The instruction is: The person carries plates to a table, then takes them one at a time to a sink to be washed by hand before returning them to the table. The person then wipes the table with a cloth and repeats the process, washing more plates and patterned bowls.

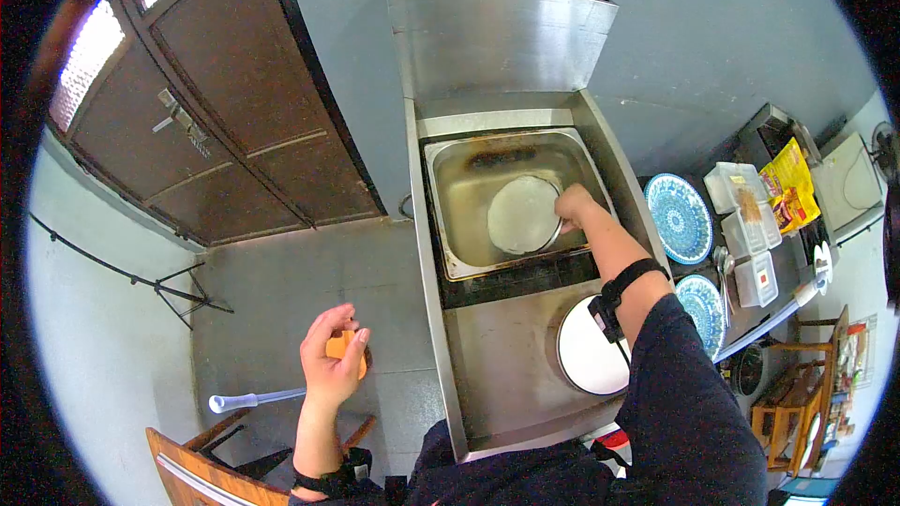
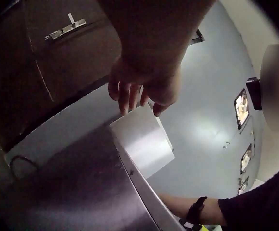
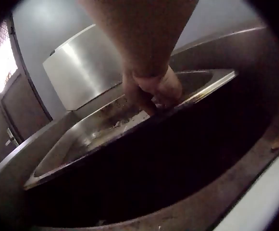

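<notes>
My right hand reaches down into a rectangular metal pan. Its fingers grip the near right rim of a round, shallow plate with a pale white face, which lies inside the pan. In the right wrist view the hand dips below the pan's raised rim, so its fingertips are partly hidden. Off to the left, over the floor, hangs my left hand, fingers loosely bent. Something orange shows behind it. The left wrist view shows nothing held by this hand.
A stainless-steel station with a tall back panel surrounds the pan. On its front deck lies a white round plate. To the right are blue patterned plates, clear plastic boxes and a yellow bag. A wooden chair stands lower left.
</notes>
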`<state>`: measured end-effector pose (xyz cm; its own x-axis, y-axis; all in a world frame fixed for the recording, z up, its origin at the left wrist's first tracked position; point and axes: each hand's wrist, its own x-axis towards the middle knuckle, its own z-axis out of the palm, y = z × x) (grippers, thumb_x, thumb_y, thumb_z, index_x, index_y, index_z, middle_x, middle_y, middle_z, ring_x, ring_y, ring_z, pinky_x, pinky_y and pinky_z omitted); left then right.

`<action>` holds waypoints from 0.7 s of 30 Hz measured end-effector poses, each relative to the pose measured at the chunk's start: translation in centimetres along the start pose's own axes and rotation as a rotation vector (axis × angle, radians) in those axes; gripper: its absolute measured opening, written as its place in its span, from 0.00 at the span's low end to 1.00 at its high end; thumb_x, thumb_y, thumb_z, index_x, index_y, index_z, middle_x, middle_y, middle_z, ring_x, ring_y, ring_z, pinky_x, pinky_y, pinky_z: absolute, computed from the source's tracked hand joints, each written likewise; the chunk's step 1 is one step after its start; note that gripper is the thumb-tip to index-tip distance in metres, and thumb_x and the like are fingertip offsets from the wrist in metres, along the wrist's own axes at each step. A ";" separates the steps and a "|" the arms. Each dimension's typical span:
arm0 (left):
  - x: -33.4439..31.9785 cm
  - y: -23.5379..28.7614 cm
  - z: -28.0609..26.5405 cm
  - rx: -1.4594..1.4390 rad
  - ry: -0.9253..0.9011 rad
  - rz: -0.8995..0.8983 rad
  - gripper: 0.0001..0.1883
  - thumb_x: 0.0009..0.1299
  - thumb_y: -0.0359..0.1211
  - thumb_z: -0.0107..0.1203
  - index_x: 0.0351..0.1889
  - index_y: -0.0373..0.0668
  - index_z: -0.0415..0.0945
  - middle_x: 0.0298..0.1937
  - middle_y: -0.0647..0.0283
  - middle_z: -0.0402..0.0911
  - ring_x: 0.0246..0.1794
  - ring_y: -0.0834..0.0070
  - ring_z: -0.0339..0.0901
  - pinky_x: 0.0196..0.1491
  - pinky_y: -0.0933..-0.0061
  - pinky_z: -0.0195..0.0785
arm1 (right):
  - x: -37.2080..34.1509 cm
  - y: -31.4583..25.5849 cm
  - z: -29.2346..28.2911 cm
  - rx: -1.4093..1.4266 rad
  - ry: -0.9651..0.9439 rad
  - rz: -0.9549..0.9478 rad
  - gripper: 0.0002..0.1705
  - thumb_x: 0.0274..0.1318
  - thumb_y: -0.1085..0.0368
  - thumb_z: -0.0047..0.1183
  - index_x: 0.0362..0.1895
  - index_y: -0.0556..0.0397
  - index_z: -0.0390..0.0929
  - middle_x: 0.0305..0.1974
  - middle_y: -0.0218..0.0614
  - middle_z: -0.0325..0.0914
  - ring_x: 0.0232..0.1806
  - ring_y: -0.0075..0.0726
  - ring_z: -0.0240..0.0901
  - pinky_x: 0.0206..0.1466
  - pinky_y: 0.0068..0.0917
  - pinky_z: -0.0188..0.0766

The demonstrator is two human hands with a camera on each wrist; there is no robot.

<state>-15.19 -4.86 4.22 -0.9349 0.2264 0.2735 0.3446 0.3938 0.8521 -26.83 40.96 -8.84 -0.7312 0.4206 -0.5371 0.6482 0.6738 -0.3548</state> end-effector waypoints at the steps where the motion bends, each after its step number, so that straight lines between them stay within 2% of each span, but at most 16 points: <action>1: 0.4 0.3 -0.1 0.011 -0.012 0.007 0.14 0.53 0.25 0.55 0.39 0.38 0.71 0.40 0.60 0.74 0.34 0.77 0.72 0.39 0.76 0.65 | 0.7 0.5 0.1 -0.003 0.025 -0.003 0.14 0.41 0.71 0.46 0.34 0.66 0.74 0.33 0.50 0.75 0.29 0.46 0.76 0.29 0.38 0.72; 2: 0.9 0.8 -0.1 0.027 -0.033 0.042 0.14 0.53 0.25 0.56 0.39 0.38 0.71 0.41 0.60 0.74 0.34 0.76 0.72 0.39 0.76 0.65 | -1.7 -1.0 -0.8 -0.006 0.050 -0.005 0.14 0.40 0.70 0.46 0.35 0.66 0.74 0.34 0.51 0.75 0.32 0.46 0.75 0.32 0.38 0.72; 4: 2.1 2.0 -0.2 0.059 -0.064 0.106 0.15 0.53 0.25 0.56 0.40 0.38 0.71 0.41 0.59 0.74 0.35 0.75 0.73 0.39 0.75 0.65 | -6.9 -4.3 -3.0 0.116 0.155 0.112 0.16 0.39 0.70 0.47 0.36 0.65 0.74 0.37 0.53 0.74 0.39 0.47 0.73 0.41 0.36 0.71; 7: 4.1 3.1 -0.2 0.100 -0.089 0.233 0.19 0.51 0.26 0.59 0.42 0.38 0.70 0.38 0.58 0.74 0.33 0.73 0.73 0.38 0.76 0.66 | -5.3 -4.4 -3.0 -0.267 0.229 -0.051 0.16 0.39 0.69 0.47 0.36 0.64 0.74 0.39 0.54 0.73 0.43 0.46 0.72 0.46 0.35 0.68; 8: 5.0 3.7 -0.2 0.111 -0.101 0.274 0.19 0.51 0.27 0.59 0.42 0.39 0.70 0.38 0.58 0.74 0.33 0.72 0.73 0.38 0.75 0.66 | -6.2 -5.3 -3.2 -0.382 0.268 -0.077 0.15 0.40 0.68 0.48 0.35 0.62 0.75 0.40 0.51 0.73 0.41 0.46 0.73 0.42 0.38 0.71; 10: 7.1 4.7 0.0 0.138 -0.129 0.355 0.19 0.51 0.28 0.59 0.42 0.39 0.71 0.38 0.58 0.74 0.32 0.72 0.73 0.38 0.74 0.66 | -8.4 -7.1 -3.3 -0.407 0.321 -0.119 0.14 0.40 0.68 0.48 0.35 0.60 0.75 0.40 0.50 0.73 0.41 0.45 0.73 0.40 0.38 0.71; 11: 8.3 4.7 0.3 0.138 -0.136 0.340 0.19 0.51 0.28 0.59 0.42 0.39 0.70 0.38 0.58 0.74 0.32 0.71 0.73 0.38 0.74 0.66 | -9.3 -7.8 -3.3 -0.418 0.351 -0.139 0.14 0.40 0.68 0.48 0.35 0.59 0.76 0.40 0.49 0.73 0.40 0.45 0.73 0.39 0.38 0.72; 12: 9.5 4.5 0.7 0.136 -0.143 0.329 0.19 0.52 0.28 0.59 0.42 0.40 0.70 0.37 0.58 0.74 0.32 0.70 0.73 0.37 0.74 0.66 | -10.0 -8.4 -3.1 -0.409 0.365 -0.149 0.13 0.39 0.70 0.48 0.35 0.54 0.76 0.37 0.48 0.74 0.41 0.47 0.72 0.42 0.35 0.70; 15: 13.2 3.7 2.9 0.212 -0.238 0.224 0.19 0.54 0.35 0.58 0.44 0.43 0.70 0.38 0.56 0.74 0.34 0.66 0.73 0.38 0.70 0.67 | -10.5 -9.3 -2.0 -0.572 0.351 -0.224 0.14 0.41 0.69 0.47 0.37 0.48 0.76 0.36 0.44 0.75 0.40 0.46 0.73 0.41 0.34 0.71; 16: 14.1 3.8 4.0 0.262 -0.287 0.188 0.20 0.54 0.37 0.57 0.45 0.43 0.70 0.39 0.56 0.74 0.36 0.65 0.73 0.39 0.69 0.67 | -9.7 -8.6 -0.8 -0.645 0.442 -0.317 0.14 0.42 0.67 0.46 0.38 0.43 0.75 0.34 0.40 0.75 0.39 0.45 0.73 0.39 0.35 0.71; 17: 14.8 3.8 5.3 0.312 -0.338 0.153 0.20 0.55 0.39 0.56 0.45 0.44 0.70 0.40 0.56 0.74 0.37 0.63 0.73 0.40 0.67 0.67 | -10.2 -8.7 -0.7 -0.639 0.437 -0.351 0.15 0.43 0.66 0.46 0.39 0.43 0.75 0.34 0.40 0.75 0.38 0.44 0.73 0.38 0.36 0.70; 20: 15.9 2.0 10.3 0.478 -0.501 0.263 0.21 0.55 0.40 0.53 0.47 0.45 0.69 0.42 0.56 0.74 0.42 0.61 0.72 0.44 0.63 0.65 | -10.4 -9.0 -0.2 -0.554 0.423 -0.437 0.17 0.41 0.67 0.47 0.41 0.44 0.73 0.35 0.39 0.74 0.38 0.45 0.72 0.39 0.38 0.69; 21: 16.0 2.3 11.6 0.521 -0.539 0.318 0.21 0.55 0.40 0.53 0.47 0.46 0.68 0.42 0.56 0.74 0.44 0.60 0.71 0.45 0.62 0.64 | -9.7 -8.2 0.0 -0.491 0.441 -0.549 0.17 0.41 0.68 0.48 0.41 0.44 0.73 0.35 0.39 0.74 0.38 0.45 0.71 0.40 0.38 0.69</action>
<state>-28.40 9.99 5.37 -0.6618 0.7426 0.1024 0.7064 0.5721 0.4167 -25.08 31.30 -0.73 -0.9962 0.0870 -0.0031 0.0871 0.9949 -0.0511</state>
